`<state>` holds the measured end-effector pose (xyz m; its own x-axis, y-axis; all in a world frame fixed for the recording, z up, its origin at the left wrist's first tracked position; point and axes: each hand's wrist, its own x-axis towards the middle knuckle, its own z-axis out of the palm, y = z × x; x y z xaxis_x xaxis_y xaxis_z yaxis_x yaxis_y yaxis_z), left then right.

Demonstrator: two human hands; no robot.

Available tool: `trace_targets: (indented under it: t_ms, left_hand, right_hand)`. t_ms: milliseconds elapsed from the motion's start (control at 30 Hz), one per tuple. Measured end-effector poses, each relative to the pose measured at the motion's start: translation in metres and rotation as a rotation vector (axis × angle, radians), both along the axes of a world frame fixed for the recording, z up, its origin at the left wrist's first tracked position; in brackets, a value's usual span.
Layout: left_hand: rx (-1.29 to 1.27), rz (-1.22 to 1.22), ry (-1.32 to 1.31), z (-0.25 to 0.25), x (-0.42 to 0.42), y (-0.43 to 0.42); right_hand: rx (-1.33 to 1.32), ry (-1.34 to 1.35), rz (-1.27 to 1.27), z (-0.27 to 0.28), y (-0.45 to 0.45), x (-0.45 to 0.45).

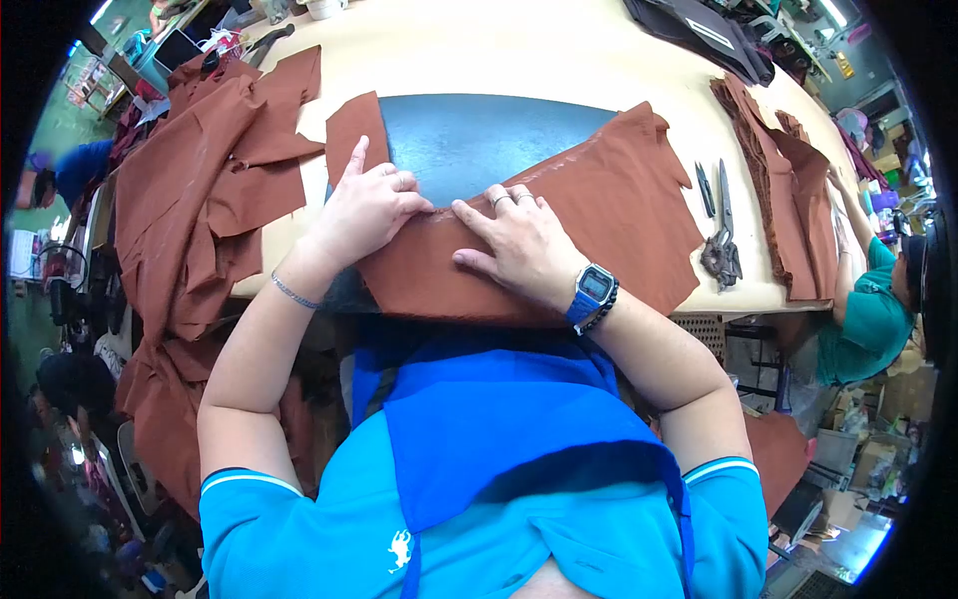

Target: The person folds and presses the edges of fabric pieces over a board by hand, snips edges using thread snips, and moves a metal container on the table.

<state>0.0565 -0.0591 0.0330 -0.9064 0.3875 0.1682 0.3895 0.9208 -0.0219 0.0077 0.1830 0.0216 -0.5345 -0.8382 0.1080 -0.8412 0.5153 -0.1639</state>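
Note:
A rust-brown fabric piece [599, 230] lies over a dark board [479, 130] on the table, with its upper edge folded along a slanting line. My left hand [374, 205] pinches the fabric at that edge, one finger sticking up. Beside it, my right hand [524, 240] rests palm down on the cloth, fingers spread and thumb apart, holding nothing. Part of the board shows bare above the edge, and a strip of brown fabric [354, 125] covers its left side.
Crumpled brown fabric [180, 200] hangs over the table's left side. Scissors [722, 230] and a small pointed tool [705, 190] lie to the right. Beyond them is a stack of brown cloth [788, 200], near a person in a green shirt [873, 319]. A black folded item [704, 35] sits at the back.

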Motion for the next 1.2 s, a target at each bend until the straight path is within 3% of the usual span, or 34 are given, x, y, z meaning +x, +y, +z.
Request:
trace_targets:
  t_ms: [367, 967, 1100, 1200]
  left_hand:
    - [-0.014, -0.02, 0.114, -0.003, 0.003, -0.024]
    - [-0.036, 0.008, 0.271, -0.01, 0.007, -0.022]
    - [-0.037, 0.091, 0.301, -0.005, 0.017, -0.019]
    - [0.102, 0.342, 0.323, 0.001, 0.039, -0.015]
  right_hand:
    - [0.075, -0.099, -0.02, 0.018, -0.013, 0.0]
    - [0.298, 0.002, -0.018, 0.031, -0.044, 0.003]
    - [0.231, -0.126, 0.089, 0.035, -0.019, -0.019]
    - [-0.06, -0.115, 0.252, 0.02, 0.023, -0.042]
